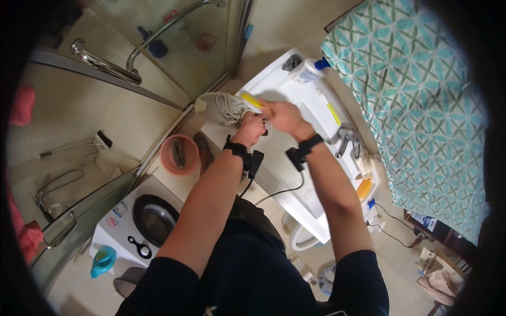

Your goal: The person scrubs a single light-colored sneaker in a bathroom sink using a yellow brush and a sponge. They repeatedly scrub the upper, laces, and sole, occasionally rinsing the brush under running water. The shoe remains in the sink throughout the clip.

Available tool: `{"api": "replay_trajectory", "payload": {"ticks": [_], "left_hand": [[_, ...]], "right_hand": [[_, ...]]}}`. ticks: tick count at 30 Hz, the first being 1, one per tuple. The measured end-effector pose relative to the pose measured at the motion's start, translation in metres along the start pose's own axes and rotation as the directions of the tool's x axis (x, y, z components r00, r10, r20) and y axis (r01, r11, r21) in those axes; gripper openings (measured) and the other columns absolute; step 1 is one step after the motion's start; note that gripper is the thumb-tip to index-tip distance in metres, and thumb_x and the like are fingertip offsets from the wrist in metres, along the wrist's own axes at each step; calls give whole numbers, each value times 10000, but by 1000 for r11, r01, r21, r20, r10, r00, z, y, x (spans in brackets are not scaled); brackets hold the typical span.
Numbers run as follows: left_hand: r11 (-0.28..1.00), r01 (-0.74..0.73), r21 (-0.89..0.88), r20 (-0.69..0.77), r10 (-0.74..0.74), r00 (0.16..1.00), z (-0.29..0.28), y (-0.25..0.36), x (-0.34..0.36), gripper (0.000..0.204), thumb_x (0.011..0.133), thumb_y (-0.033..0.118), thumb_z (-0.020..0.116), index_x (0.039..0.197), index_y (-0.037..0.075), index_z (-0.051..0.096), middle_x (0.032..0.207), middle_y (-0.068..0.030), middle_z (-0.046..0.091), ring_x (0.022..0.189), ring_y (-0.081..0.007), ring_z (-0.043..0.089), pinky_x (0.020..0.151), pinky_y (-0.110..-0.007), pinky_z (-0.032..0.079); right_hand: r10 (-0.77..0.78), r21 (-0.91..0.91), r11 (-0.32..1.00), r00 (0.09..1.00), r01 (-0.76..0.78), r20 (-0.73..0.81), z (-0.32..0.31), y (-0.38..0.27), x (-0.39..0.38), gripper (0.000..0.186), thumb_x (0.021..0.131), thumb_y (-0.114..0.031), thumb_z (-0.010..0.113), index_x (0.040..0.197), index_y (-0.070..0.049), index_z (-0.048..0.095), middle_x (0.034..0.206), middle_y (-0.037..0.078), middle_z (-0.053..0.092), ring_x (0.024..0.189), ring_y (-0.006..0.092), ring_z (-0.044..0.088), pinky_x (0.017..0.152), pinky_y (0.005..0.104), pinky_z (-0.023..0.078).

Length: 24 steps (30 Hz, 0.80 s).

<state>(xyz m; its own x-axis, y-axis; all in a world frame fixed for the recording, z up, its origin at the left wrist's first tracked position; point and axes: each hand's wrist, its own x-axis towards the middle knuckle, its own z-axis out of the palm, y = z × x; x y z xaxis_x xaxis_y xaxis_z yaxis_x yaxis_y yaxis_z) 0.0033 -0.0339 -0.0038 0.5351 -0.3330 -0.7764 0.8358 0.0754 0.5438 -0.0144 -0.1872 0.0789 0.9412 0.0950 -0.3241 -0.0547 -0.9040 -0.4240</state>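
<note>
My left hand [251, 127] is closed on the heel end of a grey lace-up sneaker [216, 109], held over the upper left edge of the white sink [271, 160]. My right hand [283, 117] grips a brush with yellow bristles [251, 99], held against or just over the shoe’s collar; the exact contact is hidden by my fingers. Both wrists wear black straps with small devices and cables. On the sink’s right ledge lie another yellow-and-white brush [331, 111] and a chrome tap [345, 141], with an orange soap bar [365, 187] lower down.
A white bottle [308, 72] and dark scouring pad [291, 62] stand at the sink’s top. A pink bucket [179, 154], washing machine [116, 226] and teal jug [103, 261] are left. A glass shower enclosure [200, 63] borders the sink; a patterned curtain [421, 116] hangs right.
</note>
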Motion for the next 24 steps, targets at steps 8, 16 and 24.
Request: {"api": "replay_trajectory", "payload": {"ticks": [8, 16, 24], "left_hand": [[997, -81, -10, -103, 80, 992, 1, -10, 8, 91, 948, 77, 621, 920, 25, 552, 735, -69, 580, 560, -170, 548, 417, -336, 349], [992, -11, -123, -11, 10, 1000, -1, -11, 17, 121, 980, 98, 628, 969, 9, 546, 745, -77, 545, 625, -199, 578, 504, -344, 455], [942, -101, -321, 38, 120, 992, 15, -1, -6, 222, 941, 168, 697, 822, 64, 541, 655, -31, 515, 501, -138, 478, 431, -298, 360]], "right_hand": [[-72, -34, 997, 997, 72, -5, 6, 0, -2, 397, 1014, -367, 522, 1362, -219, 641, 1027, 193, 721, 948, 423, 676, 819, 503, 541], [129, 10, 992, 985, -129, -113, 16, 15, -37, 396, 1017, -387, 538, 1366, -228, 641, 950, 200, 722, 874, 413, 689, 767, 505, 545], [431, 457, 844, 862, -280, -269, 82, 27, -109, 395, 1032, -321, 584, 1382, -146, 645, 855, 119, 730, 675, 245, 658, 661, 365, 536]]}}
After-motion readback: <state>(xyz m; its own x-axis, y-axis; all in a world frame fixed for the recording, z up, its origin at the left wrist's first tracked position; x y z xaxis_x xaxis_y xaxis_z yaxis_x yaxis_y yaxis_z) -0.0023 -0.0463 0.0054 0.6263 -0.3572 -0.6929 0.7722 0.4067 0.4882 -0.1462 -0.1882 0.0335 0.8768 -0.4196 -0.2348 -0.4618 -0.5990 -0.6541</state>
